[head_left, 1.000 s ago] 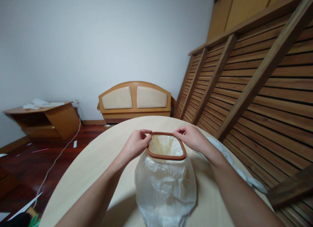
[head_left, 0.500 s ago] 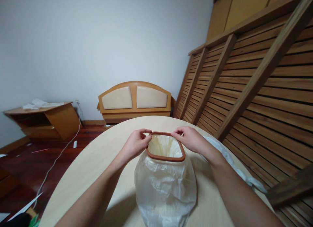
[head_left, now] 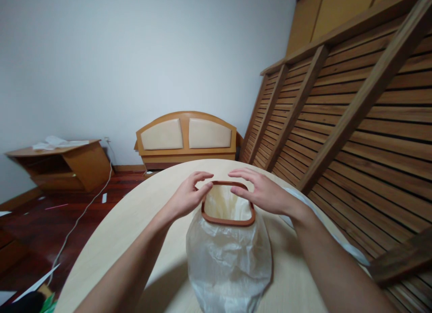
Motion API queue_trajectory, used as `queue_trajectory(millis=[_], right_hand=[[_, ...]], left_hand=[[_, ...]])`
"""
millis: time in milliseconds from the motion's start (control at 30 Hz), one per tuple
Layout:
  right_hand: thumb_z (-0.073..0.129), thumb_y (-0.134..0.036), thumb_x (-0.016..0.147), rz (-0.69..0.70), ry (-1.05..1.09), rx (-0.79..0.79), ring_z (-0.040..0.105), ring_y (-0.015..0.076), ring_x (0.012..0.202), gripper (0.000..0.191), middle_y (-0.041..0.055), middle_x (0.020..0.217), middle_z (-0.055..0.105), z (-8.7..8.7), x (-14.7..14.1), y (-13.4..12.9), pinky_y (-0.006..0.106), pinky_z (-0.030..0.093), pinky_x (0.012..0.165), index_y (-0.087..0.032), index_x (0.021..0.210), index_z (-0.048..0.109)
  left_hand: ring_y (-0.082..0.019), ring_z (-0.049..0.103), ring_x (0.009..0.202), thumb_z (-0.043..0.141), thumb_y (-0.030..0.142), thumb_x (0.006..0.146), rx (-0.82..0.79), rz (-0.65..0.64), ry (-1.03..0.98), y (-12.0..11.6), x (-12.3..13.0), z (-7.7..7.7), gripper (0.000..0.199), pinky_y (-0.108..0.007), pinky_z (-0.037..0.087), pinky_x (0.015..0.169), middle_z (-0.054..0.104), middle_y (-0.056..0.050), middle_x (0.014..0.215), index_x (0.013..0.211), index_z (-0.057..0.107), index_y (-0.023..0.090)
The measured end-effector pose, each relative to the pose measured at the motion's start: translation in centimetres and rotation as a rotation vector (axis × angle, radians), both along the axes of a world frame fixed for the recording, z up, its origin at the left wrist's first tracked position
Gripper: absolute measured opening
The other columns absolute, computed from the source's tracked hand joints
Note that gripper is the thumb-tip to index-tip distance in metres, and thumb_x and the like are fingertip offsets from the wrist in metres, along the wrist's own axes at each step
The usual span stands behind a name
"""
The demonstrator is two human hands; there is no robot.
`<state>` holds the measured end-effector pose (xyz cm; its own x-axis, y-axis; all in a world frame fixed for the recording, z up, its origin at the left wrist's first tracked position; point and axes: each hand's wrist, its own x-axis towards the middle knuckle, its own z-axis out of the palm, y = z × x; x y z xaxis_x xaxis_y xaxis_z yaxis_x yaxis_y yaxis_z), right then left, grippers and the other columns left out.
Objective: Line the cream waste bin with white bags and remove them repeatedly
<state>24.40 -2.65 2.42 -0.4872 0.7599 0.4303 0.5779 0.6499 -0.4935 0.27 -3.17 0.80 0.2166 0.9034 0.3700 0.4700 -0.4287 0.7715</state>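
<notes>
A bin with a brown rounded-square rim (head_left: 228, 222) stands upright on the pale round table (head_left: 128, 223). A translucent white plastic bag (head_left: 232, 259) lines its inside and hangs loosely down its outside, hiding the wall. At the far left corner of the rim is my left hand (head_left: 186, 195), thumb by the rim and fingers stretched out above it. Opposite it, my right hand (head_left: 265, 190) has its fingers apart, with the thumb over the opening near the back right corner. Neither hand grips anything. Whether the left thumb touches the rim I cannot tell.
Another whitish plastic piece (head_left: 354, 252) lies along the table's right edge, partly behind my right forearm. A large slatted wooden frame (head_left: 337, 137) leans close on the right. Beyond the table stands a padded headboard (head_left: 185, 155); a low cabinet (head_left: 84, 164) and a cable (head_left: 81, 216) are at left.
Both hands have let go of the rim and their fingers have spread. My right hand has shifted a little left over the opening. The bin has stayed in place.
</notes>
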Motion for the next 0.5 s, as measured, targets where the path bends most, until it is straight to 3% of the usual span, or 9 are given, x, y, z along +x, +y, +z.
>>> queue_trajectory(millis=[100,233,500], right_hand=[[0.065,-0.065,0.084,0.084,-0.110,-0.103,0.043,0.0313,0.143,0.077,0.0140,0.153,0.049,0.1,-0.1,-0.7,0.049,0.031,0.121,-0.019,0.145,0.053],[0.072,-0.073,0.071,0.121,-0.223,-0.198,0.033,0.0357,0.148,0.106,0.0166,0.161,0.035,-0.1,-0.2,-1.1,0.053,0.027,0.122,-0.017,0.154,0.038],[0.078,-0.071,0.065,0.142,-0.211,-0.226,0.030,0.0381,0.149,0.112,0.0160,0.161,0.034,-0.6,-0.1,-0.9,0.054,0.025,0.123,-0.019,0.156,0.037]], left_hand=[[-0.029,0.054,0.132,0.052,0.042,0.092,-0.034,-0.092,0.027,0.0,-0.2,0.0,0.045,-0.040,0.049,0.102,0.061,-0.013,0.141,0.125,0.068,0.016],[-0.028,0.055,0.132,0.050,0.040,0.094,-0.088,-0.147,0.060,0.3,-0.5,-0.6,0.046,-0.042,0.044,0.111,0.063,-0.014,0.139,0.128,0.066,0.013],[-0.028,0.059,0.125,0.053,0.036,0.094,-0.153,-0.194,-0.027,0.7,-0.3,-1.7,0.042,-0.043,0.047,0.107,0.063,-0.014,0.138,0.129,0.064,0.015]])
